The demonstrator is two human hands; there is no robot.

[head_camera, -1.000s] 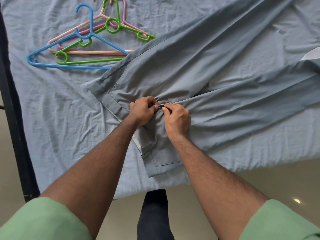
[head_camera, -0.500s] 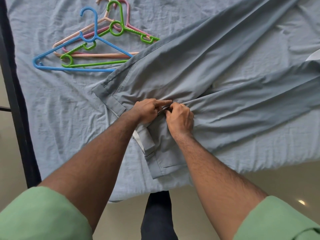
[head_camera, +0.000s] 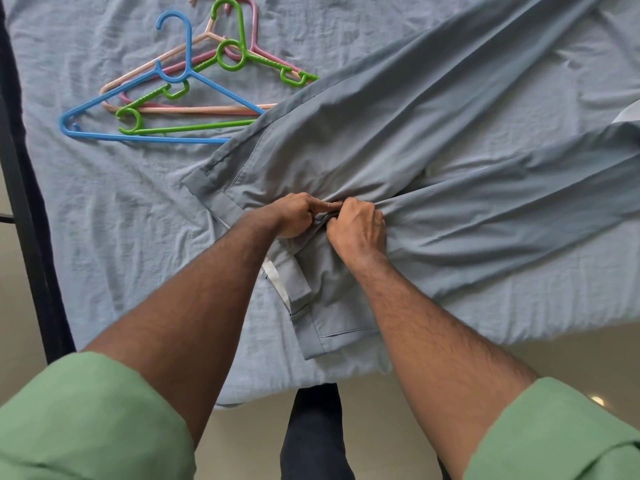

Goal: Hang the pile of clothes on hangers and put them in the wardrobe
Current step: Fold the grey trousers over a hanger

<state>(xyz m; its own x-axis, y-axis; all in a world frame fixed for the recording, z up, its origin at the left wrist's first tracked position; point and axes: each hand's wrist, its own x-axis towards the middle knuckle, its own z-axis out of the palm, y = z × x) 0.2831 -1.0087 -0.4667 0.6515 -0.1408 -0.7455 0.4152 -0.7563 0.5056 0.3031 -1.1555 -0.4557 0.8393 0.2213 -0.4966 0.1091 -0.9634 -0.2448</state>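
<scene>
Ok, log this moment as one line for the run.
stage: fastening trousers fly | left hand: pinching fabric | right hand: pinching fabric | hangers: untouched on bed sheet

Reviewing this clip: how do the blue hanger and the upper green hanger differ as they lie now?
The blue hanger lies on top of the heap; the upper green hanger lies partly beneath it. The blue hanger's right end disappears under the grey trousers; the green one's right end stops beside them. Both lie flat on the bedsheet, untouched.
</scene>
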